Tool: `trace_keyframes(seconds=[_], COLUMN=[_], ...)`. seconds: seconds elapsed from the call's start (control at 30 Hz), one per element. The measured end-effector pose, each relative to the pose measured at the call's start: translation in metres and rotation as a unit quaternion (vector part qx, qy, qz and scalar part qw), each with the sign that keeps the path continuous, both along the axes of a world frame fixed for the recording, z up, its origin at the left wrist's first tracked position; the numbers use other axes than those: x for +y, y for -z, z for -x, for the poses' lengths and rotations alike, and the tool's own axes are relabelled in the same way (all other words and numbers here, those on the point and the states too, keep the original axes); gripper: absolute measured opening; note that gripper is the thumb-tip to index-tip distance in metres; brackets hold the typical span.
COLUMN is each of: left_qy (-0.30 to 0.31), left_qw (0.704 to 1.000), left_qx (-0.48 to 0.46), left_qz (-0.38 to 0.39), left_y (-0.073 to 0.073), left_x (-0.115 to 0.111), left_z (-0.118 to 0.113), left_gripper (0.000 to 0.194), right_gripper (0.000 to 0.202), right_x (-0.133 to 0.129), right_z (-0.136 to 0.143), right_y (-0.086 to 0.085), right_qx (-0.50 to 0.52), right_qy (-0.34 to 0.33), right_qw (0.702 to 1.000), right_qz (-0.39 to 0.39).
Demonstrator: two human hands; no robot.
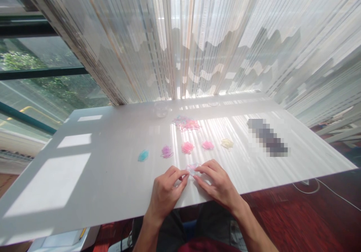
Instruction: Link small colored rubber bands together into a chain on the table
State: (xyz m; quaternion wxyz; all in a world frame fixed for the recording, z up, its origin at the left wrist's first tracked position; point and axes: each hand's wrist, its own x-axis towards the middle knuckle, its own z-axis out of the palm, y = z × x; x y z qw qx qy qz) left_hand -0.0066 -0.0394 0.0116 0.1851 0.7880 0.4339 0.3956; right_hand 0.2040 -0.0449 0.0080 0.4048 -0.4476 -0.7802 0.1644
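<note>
A small pile of thin pink and pale loops [193, 167], like rubber bands, lies on the white table [109, 184] between my hands. My left hand [168, 188] is at the pile's left edge, thumb and forefinger pinched together; whatever is in the pinch is too small to make out. From the right, my right hand [217, 182] reaches to the same pile, its forefinger at the loops and its thumb a little apart below. Beyond my hands sit a teal pile [143, 155], a purple pile [167, 152], a coral-pink pile [187, 147], a bright pink pile [208, 145] and a pale yellow pile [227, 143].
Farther back is a larger mixed-colour pile [186, 124], with a clear round container [161, 110] to its left. A blurred-out dark object [267, 137] lies on the right. String curtains [180, 56] hang along the table's far edge. A white cable [335, 193] runs at the right.
</note>
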Motion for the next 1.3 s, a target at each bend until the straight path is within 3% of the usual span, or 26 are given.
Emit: trace_keyframes(seconds=[0.7,1.3], left_qy=[0.023,-0.001], left_qw=[1.0,1.0], left_qx=[0.008,0.016], left_qz=[0.005,-0.013], left_y=[-0.0021,-0.0045], left_x=[-0.0011,-0.0013], left_z=[0.0007,-0.0005], left_gripper=[0.014,0.011], right_gripper=[0.011,0.012], right_x=[-0.0004,-0.002], right_z=[-0.0001,-0.0017], right_y=[-0.001,-0.0022], right_qx=[0.0,0.019], right_qy=[-0.015,0.001], right_qw=[1.0,1.0], right_qz=[-0.014,-0.008])
